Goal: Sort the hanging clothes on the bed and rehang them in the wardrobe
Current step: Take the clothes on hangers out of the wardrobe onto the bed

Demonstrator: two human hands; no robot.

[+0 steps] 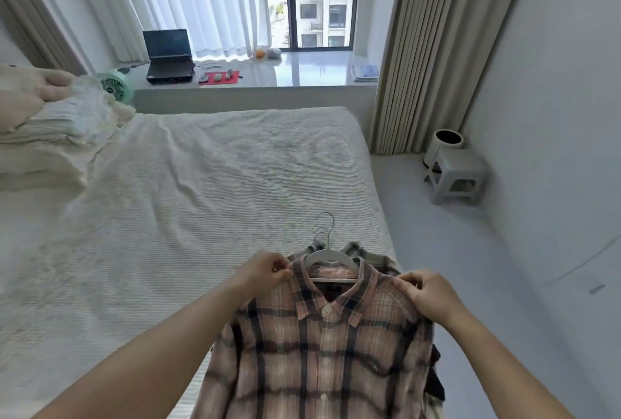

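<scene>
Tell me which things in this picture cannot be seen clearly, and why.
- Head view: garments under the pink plaid shirt; it covers them, so their count is unclear.
- Shirt hem: cut by the bottom edge.
- Items on the red mat: too small.
- Wardrobe: outside the frame.
- Both hands hide the shirt's shoulders.

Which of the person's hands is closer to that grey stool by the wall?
The right hand. It grips the plaid shirt's right shoulder, on the side toward the stool. The left hand pinches the other shoulder, farther away across the bed.
</scene>
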